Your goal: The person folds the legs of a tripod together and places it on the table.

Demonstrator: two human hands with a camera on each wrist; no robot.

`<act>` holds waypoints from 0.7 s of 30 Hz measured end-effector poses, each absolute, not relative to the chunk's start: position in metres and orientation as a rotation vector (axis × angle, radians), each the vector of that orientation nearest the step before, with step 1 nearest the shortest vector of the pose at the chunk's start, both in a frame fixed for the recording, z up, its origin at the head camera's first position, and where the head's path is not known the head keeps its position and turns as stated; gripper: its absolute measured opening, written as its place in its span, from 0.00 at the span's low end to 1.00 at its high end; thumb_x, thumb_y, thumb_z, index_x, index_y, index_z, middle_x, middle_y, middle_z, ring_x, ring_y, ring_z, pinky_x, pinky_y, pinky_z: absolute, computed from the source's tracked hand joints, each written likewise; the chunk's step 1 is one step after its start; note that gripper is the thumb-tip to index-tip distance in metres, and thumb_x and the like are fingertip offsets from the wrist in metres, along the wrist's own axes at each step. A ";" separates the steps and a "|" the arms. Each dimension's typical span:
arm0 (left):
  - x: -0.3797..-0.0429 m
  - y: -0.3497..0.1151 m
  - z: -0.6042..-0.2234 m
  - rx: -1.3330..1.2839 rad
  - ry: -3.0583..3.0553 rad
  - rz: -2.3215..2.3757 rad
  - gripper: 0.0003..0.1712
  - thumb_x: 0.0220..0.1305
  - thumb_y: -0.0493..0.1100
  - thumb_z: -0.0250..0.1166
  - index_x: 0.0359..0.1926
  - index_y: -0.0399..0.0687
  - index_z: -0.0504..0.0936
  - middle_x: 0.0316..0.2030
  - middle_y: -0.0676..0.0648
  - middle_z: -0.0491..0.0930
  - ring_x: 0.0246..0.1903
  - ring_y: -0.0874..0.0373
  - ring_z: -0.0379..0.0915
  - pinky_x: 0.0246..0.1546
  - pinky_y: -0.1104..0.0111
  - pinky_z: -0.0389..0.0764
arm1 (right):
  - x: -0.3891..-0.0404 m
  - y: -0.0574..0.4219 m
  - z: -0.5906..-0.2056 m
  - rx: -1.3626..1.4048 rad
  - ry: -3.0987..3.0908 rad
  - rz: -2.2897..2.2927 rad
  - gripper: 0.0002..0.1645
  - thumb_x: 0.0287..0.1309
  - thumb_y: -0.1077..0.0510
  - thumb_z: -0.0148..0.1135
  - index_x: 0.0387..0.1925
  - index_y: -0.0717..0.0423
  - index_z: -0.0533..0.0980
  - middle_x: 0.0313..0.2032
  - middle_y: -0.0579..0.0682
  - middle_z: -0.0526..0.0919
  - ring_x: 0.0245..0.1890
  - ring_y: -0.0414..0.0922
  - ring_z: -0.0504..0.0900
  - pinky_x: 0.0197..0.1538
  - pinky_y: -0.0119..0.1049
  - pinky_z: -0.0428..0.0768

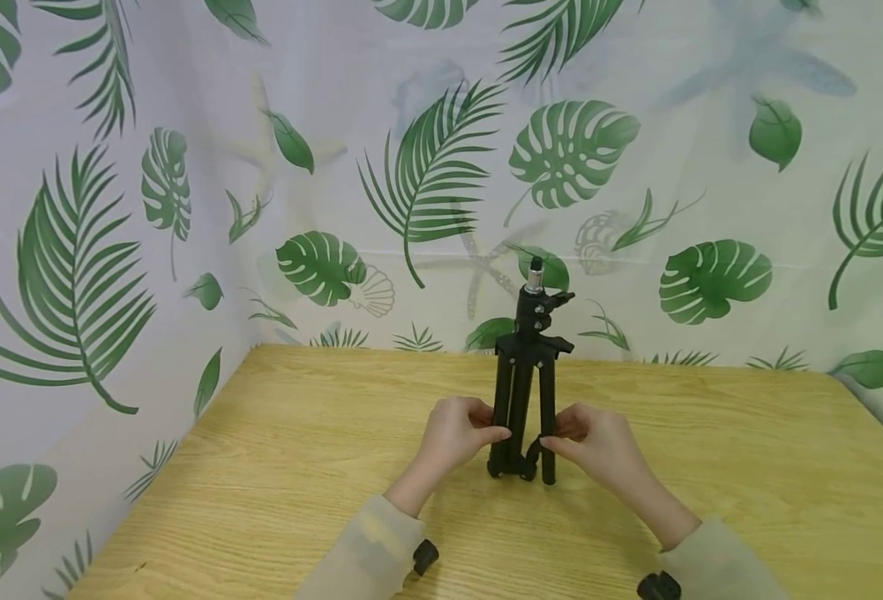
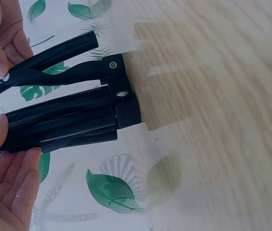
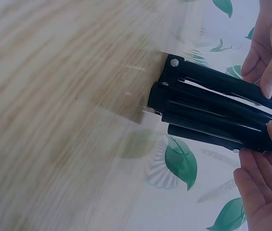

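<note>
A black tripod stand (image 1: 520, 400) is upright over the middle of the table, with a silver stud at its top and black knobs below that. Its legs are mostly folded; the right one angles slightly away from the centre. My left hand (image 1: 456, 433) pinches the left leg between thumb and fingers. On the other side, my right hand (image 1: 599, 440) pinches the right leg low down, near a brace. The left wrist view shows the lower hub (image 2: 121, 91) and the brace joined to the leg. Whether the base touches the table cannot be told.
A wood-grain table (image 1: 299, 433) spreads under both hands. Behind it and along the left hangs a white cloth (image 1: 321, 167) printed with green leaves. Small black devices (image 1: 659, 586) sit at the sleeve cuffs.
</note>
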State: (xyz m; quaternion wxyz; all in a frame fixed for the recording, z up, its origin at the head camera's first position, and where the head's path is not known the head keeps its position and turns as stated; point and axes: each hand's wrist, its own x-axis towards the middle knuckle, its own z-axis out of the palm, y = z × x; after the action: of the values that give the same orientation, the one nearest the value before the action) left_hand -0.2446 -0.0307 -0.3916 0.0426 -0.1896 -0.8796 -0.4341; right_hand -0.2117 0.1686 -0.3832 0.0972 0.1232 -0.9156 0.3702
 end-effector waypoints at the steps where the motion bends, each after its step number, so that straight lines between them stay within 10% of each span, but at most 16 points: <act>1: -0.244 -0.031 -0.391 -0.581 -2.690 -1.328 0.15 0.47 0.47 0.69 0.33 0.40 0.82 0.25 0.52 0.80 0.23 0.66 0.74 0.24 0.75 0.74 | -0.212 0.168 -0.383 0.362 -2.712 1.091 0.13 0.45 0.58 0.67 0.31 0.61 0.76 0.29 0.51 0.81 0.29 0.45 0.79 0.32 0.39 0.76; 21: -0.244 -0.030 -0.394 -0.592 -2.662 -1.318 0.14 0.48 0.46 0.69 0.32 0.40 0.82 0.25 0.51 0.80 0.24 0.65 0.74 0.23 0.74 0.73 | -0.217 0.160 -0.384 0.358 -2.687 1.082 0.10 0.44 0.60 0.67 0.29 0.62 0.77 0.27 0.50 0.81 0.27 0.44 0.79 0.30 0.36 0.76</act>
State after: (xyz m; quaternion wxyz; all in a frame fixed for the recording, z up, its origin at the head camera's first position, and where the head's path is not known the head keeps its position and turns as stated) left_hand -0.2439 -0.0298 -0.3940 0.0562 -0.1950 -0.8775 -0.4345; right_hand -0.2165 0.1603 -0.3841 0.1113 0.1219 -0.9149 0.3684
